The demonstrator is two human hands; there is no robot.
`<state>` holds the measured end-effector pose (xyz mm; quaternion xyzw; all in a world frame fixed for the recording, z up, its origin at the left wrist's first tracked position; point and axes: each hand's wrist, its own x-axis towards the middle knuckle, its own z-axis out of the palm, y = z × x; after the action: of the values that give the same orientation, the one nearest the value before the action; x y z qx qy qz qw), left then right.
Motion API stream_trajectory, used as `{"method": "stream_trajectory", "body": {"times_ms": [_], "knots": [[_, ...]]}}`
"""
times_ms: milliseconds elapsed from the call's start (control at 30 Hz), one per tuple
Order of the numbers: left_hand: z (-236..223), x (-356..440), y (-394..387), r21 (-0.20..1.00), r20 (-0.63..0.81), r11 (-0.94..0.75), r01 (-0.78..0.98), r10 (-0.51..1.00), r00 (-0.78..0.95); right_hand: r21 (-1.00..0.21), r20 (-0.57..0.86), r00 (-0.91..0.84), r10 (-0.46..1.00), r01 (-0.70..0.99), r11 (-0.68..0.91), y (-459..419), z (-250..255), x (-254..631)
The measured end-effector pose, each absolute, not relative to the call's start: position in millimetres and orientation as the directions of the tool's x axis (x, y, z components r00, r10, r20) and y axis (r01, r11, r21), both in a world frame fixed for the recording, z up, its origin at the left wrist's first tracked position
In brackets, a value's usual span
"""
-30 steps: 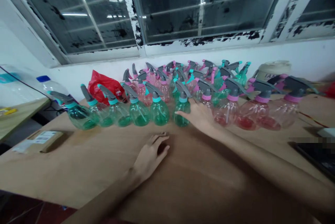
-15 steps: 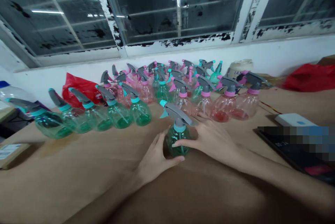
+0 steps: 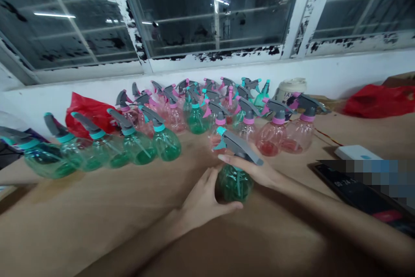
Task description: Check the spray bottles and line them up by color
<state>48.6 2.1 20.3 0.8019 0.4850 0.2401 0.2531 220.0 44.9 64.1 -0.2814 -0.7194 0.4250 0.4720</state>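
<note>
A green spray bottle (image 3: 234,185) with a grey and turquoise trigger head (image 3: 241,146) is between my hands, tilted slightly. My left hand (image 3: 201,198) curves around the lower left of its body, thumb in front and fingertips hidden behind it. Around the turquoise collar, just below the trigger head, my right hand (image 3: 257,172) closes with its fingers partly out of sight. Behind the hands stand pink spray bottles (image 3: 271,141), and to the left is a row of green spray bottles (image 3: 167,144) holding a little liquid.
More spray bottles crowd the back by the wall. Red plastic bags (image 3: 86,115) lie at the left and right. A white device (image 3: 356,156), a dark phone (image 3: 343,186) and a white tub (image 3: 290,89) are on the right side of the brown table (image 3: 129,212).
My right hand has shifted from the bottle's body up to its collar. The bottle and both hands sit slightly farther right in view, and the trigger head has turned a little.
</note>
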Motion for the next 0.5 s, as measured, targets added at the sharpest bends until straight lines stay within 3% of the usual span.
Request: {"method": "stream_trajectory", "body": {"times_ms": [233,500], "knots": [[5.7,40.2,17.7,0.5,0.154,-0.505,0.703,0.851,0.502,-0.821,0.497,-0.33,0.802,0.118,0.558,47.8,63.1,219.8],[7.8,15.0,30.2,0.308,0.081,-0.62,0.722,0.773,0.629,-0.823,0.445,-0.411,0.796,0.162,0.544,55.3,69.0,208.8]]}}
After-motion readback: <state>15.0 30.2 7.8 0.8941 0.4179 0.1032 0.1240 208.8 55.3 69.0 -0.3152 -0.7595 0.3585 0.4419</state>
